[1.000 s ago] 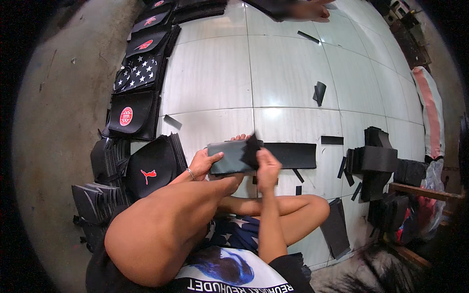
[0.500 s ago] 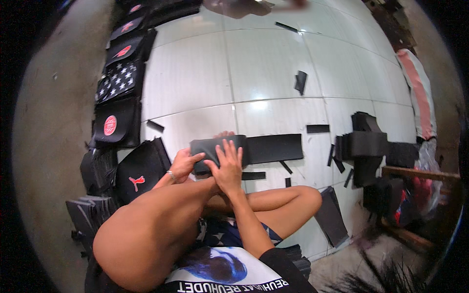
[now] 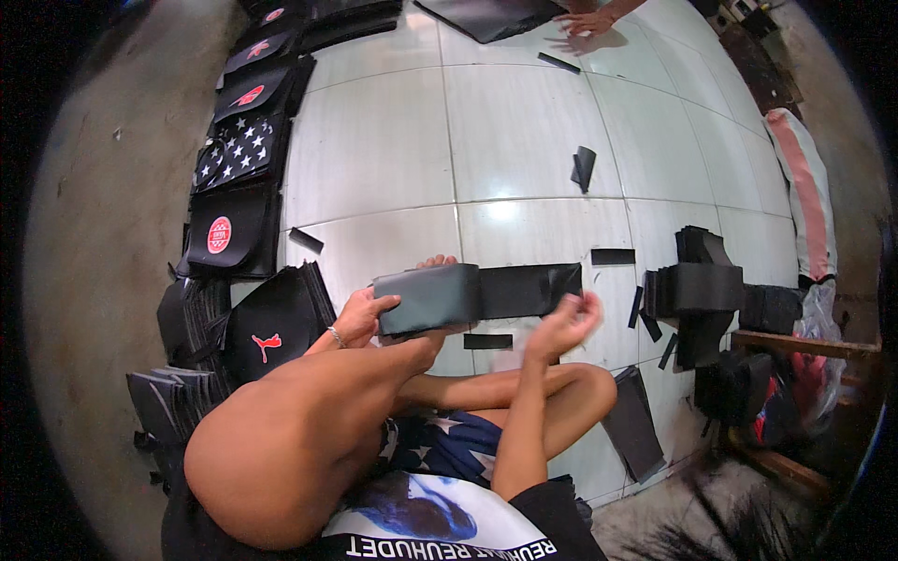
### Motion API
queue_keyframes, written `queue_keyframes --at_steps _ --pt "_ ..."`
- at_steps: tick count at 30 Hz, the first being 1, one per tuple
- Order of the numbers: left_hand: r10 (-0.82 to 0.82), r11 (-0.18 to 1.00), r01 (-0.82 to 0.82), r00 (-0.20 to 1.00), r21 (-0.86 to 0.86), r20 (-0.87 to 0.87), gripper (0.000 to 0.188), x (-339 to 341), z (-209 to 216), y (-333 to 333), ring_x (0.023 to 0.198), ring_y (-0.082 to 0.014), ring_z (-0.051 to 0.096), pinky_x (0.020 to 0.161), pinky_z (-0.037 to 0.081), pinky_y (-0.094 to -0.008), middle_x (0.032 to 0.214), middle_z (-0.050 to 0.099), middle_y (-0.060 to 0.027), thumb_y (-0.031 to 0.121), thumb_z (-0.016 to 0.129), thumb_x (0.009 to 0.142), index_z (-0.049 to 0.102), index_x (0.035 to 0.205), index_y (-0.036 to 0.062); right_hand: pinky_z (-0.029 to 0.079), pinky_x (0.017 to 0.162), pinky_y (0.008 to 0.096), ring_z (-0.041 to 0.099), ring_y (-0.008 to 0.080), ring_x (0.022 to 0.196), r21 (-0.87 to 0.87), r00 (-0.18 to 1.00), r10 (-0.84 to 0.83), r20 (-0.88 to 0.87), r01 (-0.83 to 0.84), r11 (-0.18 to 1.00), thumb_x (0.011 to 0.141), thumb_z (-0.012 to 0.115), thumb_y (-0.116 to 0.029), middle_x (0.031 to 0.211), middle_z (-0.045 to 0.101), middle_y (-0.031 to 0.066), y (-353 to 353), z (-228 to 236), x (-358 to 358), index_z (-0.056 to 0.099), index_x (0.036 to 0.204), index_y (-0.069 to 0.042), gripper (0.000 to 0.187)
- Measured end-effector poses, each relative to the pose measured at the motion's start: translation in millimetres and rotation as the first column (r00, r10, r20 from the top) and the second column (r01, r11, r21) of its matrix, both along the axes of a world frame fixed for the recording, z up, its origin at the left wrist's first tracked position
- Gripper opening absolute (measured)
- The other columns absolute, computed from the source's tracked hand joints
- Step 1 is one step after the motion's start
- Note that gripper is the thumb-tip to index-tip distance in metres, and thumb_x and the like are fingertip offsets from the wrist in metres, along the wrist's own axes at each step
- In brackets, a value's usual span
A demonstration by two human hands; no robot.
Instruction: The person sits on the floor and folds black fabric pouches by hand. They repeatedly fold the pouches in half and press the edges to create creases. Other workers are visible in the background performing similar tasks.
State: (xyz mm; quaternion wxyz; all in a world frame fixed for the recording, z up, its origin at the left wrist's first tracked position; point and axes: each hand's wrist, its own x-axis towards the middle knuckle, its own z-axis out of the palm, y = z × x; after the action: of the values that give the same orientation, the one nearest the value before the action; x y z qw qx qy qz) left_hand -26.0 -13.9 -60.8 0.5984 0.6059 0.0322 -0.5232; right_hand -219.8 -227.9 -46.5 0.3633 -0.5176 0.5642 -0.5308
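A long black sheet strip (image 3: 529, 292) lies across my foot (image 3: 438, 261), its left part a broader, folded-looking panel (image 3: 426, 297) with a sheen. My left hand (image 3: 360, 316) is closed on the panel's left edge, thumb on top and fingers hidden beneath. At the strip's far right end, my right hand (image 3: 567, 327) pinches the near corner, which bends up slightly. A short black offcut (image 3: 488, 342) rests on the tiles just below the strip.
Black bags and flaps (image 3: 226, 229) line the left side. Stacked black pieces (image 3: 694, 286) stand at right, beside a wooden frame (image 3: 804, 344). Offcuts (image 3: 584, 169) are scattered over the white tiles. Another person's hand (image 3: 591, 22) is near a black sheet (image 3: 486, 17) at the top.
My right hand has left the folded panel and moved right to the strip's end. My left hand keeps its hold. The other person's hand and black sheet show more clearly at the top.
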Motion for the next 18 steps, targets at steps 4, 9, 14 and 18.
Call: queue_keyframes --at_steps 4,9,14,18 --pt "-0.189 0.982 0.189 0.980 -0.004 0.062 0.031 7.3 -24.7 -3.2 0.092 -0.0167 0.061 0.083 0.049 -0.0338 0.105 0.065 -0.0114 0.012 0.060 0.089 0.058 0.113 -0.0064 0.038 0.100 0.0441 0.053 0.0340 0.112 0.030 0.664 0.716 -0.216 -0.728 0.685 0.084 0.068 -0.023 0.115 0.057 0.0176 71.0 -6.1 37.0 0.057 0.115 -0.001 0.040" --pt "-0.074 0.995 0.062 0.984 0.077 0.164 0.022 -5.3 5.9 -8.9 0.077 -0.0153 0.063 0.070 0.052 -0.0315 0.092 0.067 -0.0075 0.008 0.064 0.089 0.062 0.107 -0.0042 0.024 0.109 0.0533 0.044 0.0315 0.126 0.037 0.493 0.696 -0.522 -0.802 0.596 0.085 0.066 -0.028 0.126 0.058 0.0154 107.0 -11.1 59.2 0.066 0.111 -0.004 0.036" --pt "0.011 0.999 -0.016 0.993 0.046 0.115 0.026 -9.8 -5.1 -13.5 0.083 -0.0167 0.063 0.079 0.053 -0.0341 0.098 0.067 -0.0084 0.006 0.067 0.088 0.060 0.110 -0.0044 0.046 0.093 0.0382 0.063 0.0243 0.098 0.055 0.700 0.683 -0.206 -0.689 0.723 0.089 0.063 -0.013 0.097 0.071 0.0088 81.2 -29.3 47.8 0.070 0.102 -0.003 0.019" --pt "0.013 0.998 -0.019 0.996 0.064 0.090 0.029 -2.4 -10.3 -2.9 0.089 -0.0199 0.063 0.081 0.053 -0.0369 0.103 0.065 -0.0122 0.005 0.065 0.088 0.056 0.114 -0.0058 0.047 0.081 0.0302 0.056 0.0146 0.084 0.291 0.925 0.235 0.297 -0.322 0.901 0.091 0.059 -0.008 0.090 0.063 0.0025 -5.0 -44.6 -14.6 0.065 0.096 0.002 0.013"
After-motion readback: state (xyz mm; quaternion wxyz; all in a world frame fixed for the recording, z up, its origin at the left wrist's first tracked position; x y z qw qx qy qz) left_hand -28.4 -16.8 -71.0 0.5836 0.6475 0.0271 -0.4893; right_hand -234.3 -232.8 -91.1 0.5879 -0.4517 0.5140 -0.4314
